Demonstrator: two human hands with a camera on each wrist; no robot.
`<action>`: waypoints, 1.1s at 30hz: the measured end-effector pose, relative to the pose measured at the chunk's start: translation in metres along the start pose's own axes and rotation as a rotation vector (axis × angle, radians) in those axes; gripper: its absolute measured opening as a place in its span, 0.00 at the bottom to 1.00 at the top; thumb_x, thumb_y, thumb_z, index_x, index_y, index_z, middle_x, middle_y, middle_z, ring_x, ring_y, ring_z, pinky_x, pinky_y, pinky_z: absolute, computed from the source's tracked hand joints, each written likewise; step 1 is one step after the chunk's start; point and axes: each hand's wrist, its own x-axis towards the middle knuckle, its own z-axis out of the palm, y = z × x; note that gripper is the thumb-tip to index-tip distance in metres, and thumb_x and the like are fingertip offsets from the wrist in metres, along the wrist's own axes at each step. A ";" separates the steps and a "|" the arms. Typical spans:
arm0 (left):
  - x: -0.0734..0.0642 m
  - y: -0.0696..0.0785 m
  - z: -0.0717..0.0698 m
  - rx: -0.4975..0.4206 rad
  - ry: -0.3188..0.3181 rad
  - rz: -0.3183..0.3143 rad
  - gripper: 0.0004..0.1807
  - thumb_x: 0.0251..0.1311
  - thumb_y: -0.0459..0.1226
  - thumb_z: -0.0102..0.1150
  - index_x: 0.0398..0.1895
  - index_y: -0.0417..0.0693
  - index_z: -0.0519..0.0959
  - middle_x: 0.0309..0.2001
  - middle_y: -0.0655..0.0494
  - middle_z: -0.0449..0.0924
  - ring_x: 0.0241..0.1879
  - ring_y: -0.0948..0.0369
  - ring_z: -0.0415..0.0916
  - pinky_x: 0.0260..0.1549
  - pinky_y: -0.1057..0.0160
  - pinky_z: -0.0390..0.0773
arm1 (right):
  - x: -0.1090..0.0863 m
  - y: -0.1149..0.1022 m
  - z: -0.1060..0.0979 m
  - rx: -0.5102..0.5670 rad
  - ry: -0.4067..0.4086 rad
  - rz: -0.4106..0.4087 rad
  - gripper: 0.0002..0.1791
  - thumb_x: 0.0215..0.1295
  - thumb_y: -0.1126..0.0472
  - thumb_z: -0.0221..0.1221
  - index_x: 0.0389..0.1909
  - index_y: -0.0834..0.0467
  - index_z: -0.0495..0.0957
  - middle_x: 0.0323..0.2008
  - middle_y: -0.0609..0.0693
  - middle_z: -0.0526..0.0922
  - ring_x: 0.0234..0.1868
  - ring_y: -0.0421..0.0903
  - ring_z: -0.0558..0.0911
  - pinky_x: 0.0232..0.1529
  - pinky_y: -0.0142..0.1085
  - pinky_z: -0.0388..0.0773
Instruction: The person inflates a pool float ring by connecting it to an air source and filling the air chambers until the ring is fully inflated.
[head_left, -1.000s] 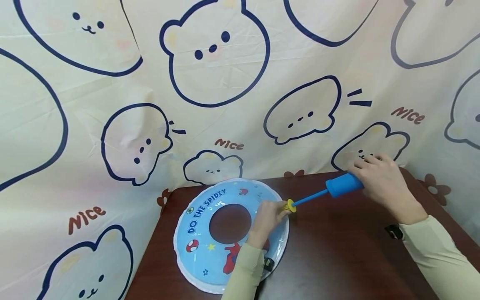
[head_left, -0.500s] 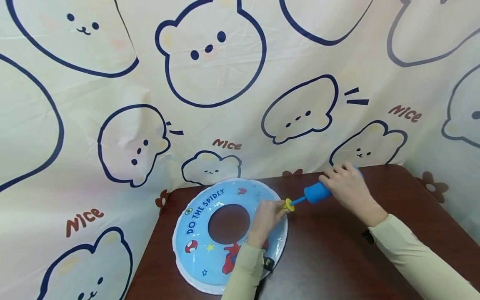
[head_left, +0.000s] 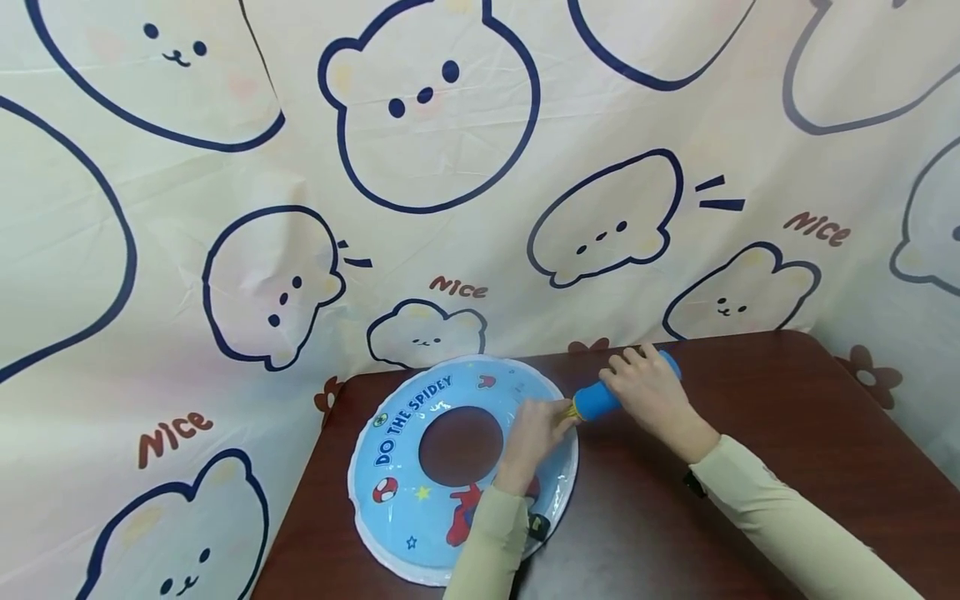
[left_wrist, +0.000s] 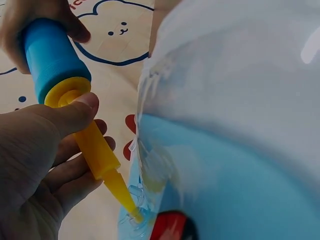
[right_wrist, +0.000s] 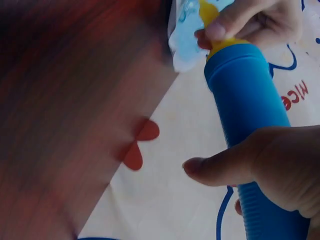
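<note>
A round, light-blue swim ring [head_left: 401,529] with "DO THE SPIDEY" lettering and cartoon prints lies at the table's left. My left hand [head_left: 531,442] reaches over its right side and grips the yellow nozzle [left_wrist: 97,152] of a blue hand pump [head_left: 596,402]. In the left wrist view the nozzle's thin tip sits at the clear valve [left_wrist: 139,222] of the ring. My right hand [head_left: 651,392] is wrapped round the pump's blue barrel [right_wrist: 247,92]. The barrel is pushed right up against the yellow end, so no rod shows between them.
The dark brown table [head_left: 750,508] stretches to the right of the ring. A cream cloth [head_left: 480,242] printed with bears, flowers and "Nice" hangs behind and beside the table. Both wrists carry small black devices [head_left: 694,483].
My right hand has moved left with the blue barrel, sliding it over the rod until the rod is hidden. My left hand stays at the nozzle and the swim ring stays put.
</note>
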 end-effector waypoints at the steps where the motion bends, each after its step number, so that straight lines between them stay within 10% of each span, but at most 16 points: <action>1: 0.000 0.000 0.000 -0.001 -0.001 0.002 0.16 0.70 0.47 0.69 0.56 0.51 0.90 0.40 0.58 0.93 0.32 0.68 0.81 0.44 0.74 0.82 | 0.000 -0.001 0.000 0.003 -0.006 0.001 0.28 0.40 0.54 0.88 0.44 0.55 0.89 0.42 0.57 0.92 0.45 0.58 0.89 0.52 0.55 0.86; 20: 0.008 0.006 0.002 -0.042 -0.026 -0.038 0.17 0.70 0.45 0.70 0.57 0.49 0.90 0.44 0.55 0.93 0.30 0.70 0.78 0.30 0.80 0.76 | -0.039 0.099 -0.071 0.064 -0.079 0.189 0.30 0.36 0.65 0.87 0.46 0.57 0.88 0.45 0.61 0.90 0.47 0.64 0.87 0.55 0.63 0.79; 33: 0.004 0.006 0.003 -0.010 -0.004 -0.026 0.12 0.70 0.45 0.70 0.50 0.50 0.91 0.39 0.58 0.93 0.30 0.72 0.80 0.36 0.81 0.77 | -0.024 0.068 -0.043 -0.003 0.077 0.090 0.22 0.43 0.67 0.85 0.42 0.59 0.89 0.40 0.60 0.90 0.42 0.61 0.87 0.50 0.56 0.82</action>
